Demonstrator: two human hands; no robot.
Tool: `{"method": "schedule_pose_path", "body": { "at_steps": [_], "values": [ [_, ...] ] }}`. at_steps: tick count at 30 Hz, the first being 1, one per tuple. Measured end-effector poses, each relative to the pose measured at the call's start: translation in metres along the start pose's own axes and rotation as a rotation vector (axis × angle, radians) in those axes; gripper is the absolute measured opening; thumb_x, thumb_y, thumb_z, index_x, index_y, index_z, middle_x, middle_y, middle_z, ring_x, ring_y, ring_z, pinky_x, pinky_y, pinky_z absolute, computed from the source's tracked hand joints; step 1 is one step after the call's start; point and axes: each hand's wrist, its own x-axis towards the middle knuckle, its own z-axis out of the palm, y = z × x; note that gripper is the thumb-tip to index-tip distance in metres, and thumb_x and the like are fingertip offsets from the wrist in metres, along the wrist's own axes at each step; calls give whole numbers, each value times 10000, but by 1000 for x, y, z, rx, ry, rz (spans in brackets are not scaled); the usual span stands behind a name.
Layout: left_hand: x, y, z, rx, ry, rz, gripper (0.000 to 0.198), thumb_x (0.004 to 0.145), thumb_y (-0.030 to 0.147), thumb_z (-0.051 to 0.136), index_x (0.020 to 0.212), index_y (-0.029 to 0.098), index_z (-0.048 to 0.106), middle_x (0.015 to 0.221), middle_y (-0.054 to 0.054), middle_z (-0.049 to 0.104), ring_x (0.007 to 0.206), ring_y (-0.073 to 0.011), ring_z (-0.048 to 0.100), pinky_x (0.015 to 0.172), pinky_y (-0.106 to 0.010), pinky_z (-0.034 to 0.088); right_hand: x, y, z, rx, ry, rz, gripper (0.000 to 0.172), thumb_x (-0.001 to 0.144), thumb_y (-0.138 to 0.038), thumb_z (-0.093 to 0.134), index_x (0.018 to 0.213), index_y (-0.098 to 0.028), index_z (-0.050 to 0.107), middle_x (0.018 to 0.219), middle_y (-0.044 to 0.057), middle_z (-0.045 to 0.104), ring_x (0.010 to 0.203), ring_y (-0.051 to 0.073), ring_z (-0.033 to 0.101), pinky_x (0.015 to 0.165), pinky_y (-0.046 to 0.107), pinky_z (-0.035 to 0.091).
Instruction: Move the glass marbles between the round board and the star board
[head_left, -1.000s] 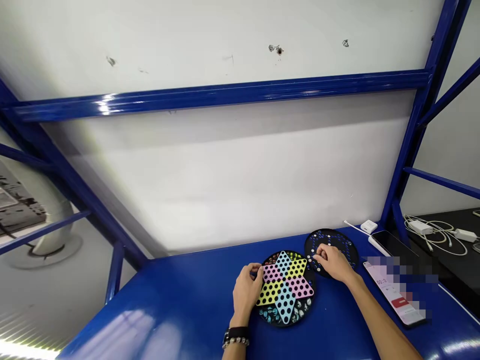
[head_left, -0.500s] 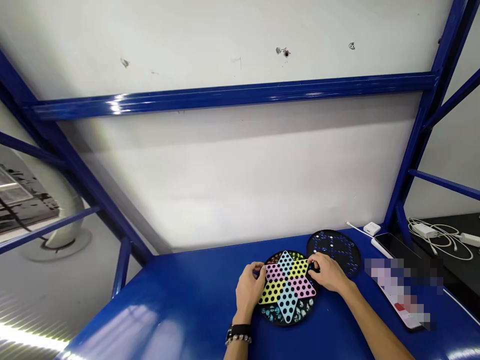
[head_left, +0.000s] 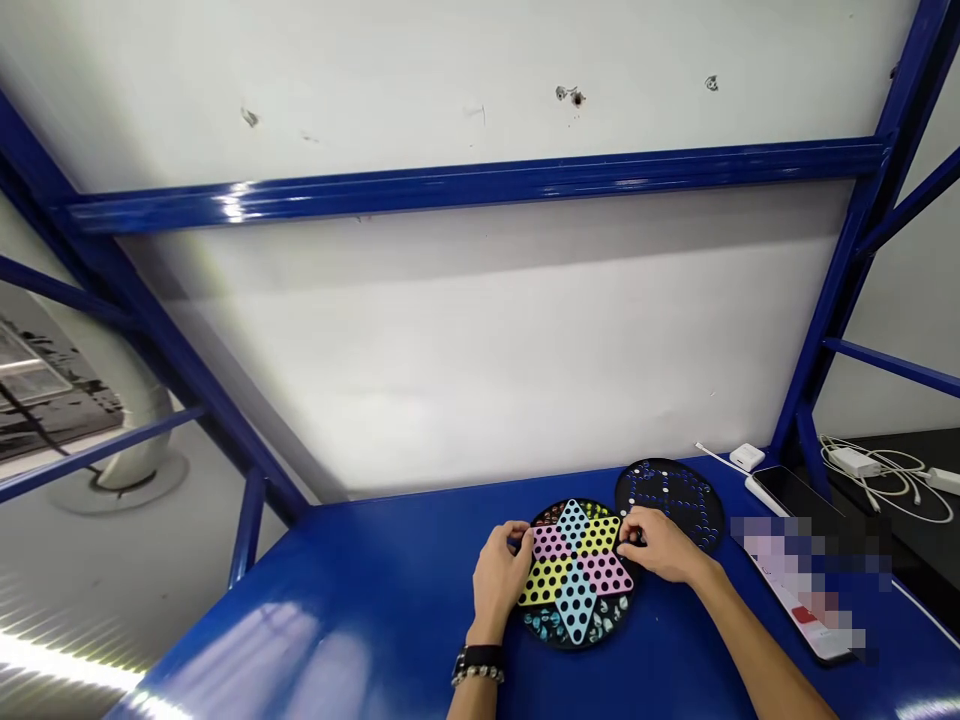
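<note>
Here, the star-patterned Chinese checkers board [head_left: 576, 575] lies on the near part of the blue metal table [head_left: 375, 610], glass marbles [head_left: 574, 628] banked along its near rim, as I work at it with my hands well apart. My left hand [head_left: 499, 580] rests curled at the board's left edge; my right hand [head_left: 656, 545] sits at its right edge, fingertips bunched, though whether they pinch a marble I cannot tell. The step in hand looks like handling marbles at the board's edge, and a clean pinch seems the next need. Just beyond lies a second round black board [head_left: 670, 497], dotted blue and white; further right, a phone [head_left: 795, 492] and a white charger [head_left: 851, 462].
</note>
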Motion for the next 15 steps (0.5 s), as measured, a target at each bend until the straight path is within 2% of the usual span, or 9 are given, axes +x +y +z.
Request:
{"method": "schedule_pose_path", "body": {
  "at_steps": [5,10,13,15],
  "values": [
    [0,0,0,1,-4,-2,344,886,486,446,969,252,684,997,-37,711,834,-196,658,647,-270,479,-2,-1,0,-64,-112,-67,180,805,-175,536,700,-203,680,854,19,615,822,153,587,753,255,418],
    [0,0,0,9,-6,2,343,879,483,452,972,250,684,982,-41,712,830,-199,658,650,-272,479,-4,-3,-1,-147,-167,-70,181,767,-158,582,824,-241,733,954,13,624,839,154,582,754,255,411],
    [0,0,-1,8,-11,-6,357,879,493,445,979,246,683,985,-50,712,842,-209,660,640,-273,479,-3,-4,-1,-143,-158,-64,176,776,-162,584,849,-230,729,954,21,633,841,155,585,744,251,414],
    [0,0,-1,10,-19,-14,366,880,499,440,986,244,680,979,-54,713,849,-215,662,640,-276,480,-1,-2,-2,-77,-103,-49,138,796,-193,585,848,-213,711,911,20,637,810,149,585,723,244,415]
  ]
}}
